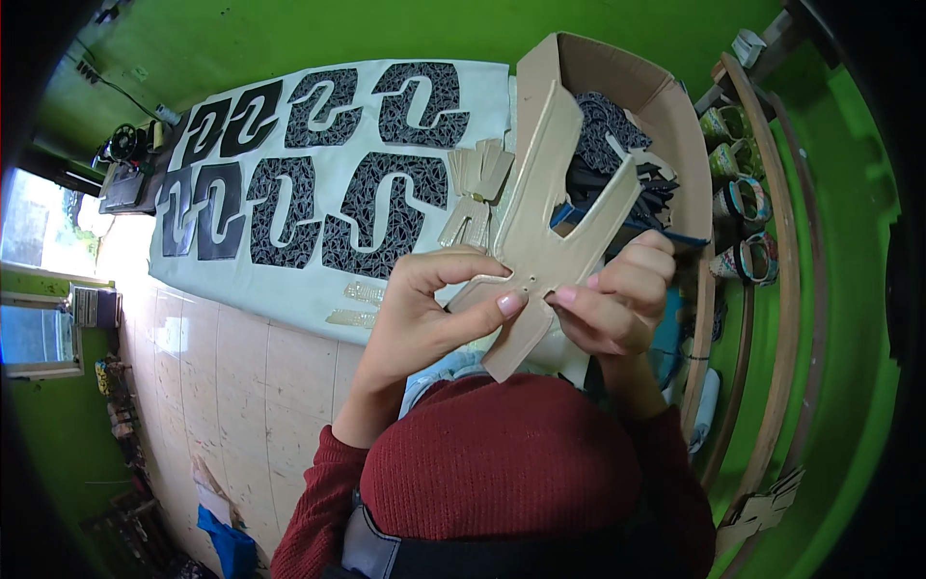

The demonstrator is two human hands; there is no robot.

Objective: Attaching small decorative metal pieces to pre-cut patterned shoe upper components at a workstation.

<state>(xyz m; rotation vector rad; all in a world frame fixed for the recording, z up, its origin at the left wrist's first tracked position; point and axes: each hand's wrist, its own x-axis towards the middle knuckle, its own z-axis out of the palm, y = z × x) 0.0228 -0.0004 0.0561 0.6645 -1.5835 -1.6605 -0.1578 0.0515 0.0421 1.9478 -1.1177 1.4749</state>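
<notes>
My left hand (pixel 434 307) pinches a beige, leather-like shoe-upper piece (pixel 540 246) near its middle, thumb on top. The piece has several arms spreading from a centre with small holes, and it is held up above my lap. My right hand (pixel 625 294) has its fingers curled and closed on the same piece from the right, thumb beside the holes. More beige cut pieces (pixel 482 166) lie stacked on the table just beyond it. Two short beige strips (pixel 349 317) rest near the table edge, left of my left hand.
Rows of black and patterned curved cut-outs (pixel 285 210) cover the pale table (pixel 203 275). An open cardboard box (pixel 617 60) at the right holds dark patterned pieces (pixel 608 130). Colourful shoes (pixel 745 201) stand on a wooden rack (pixel 786 289) farther right. A sewing machine (pixel 125 145) is at far left.
</notes>
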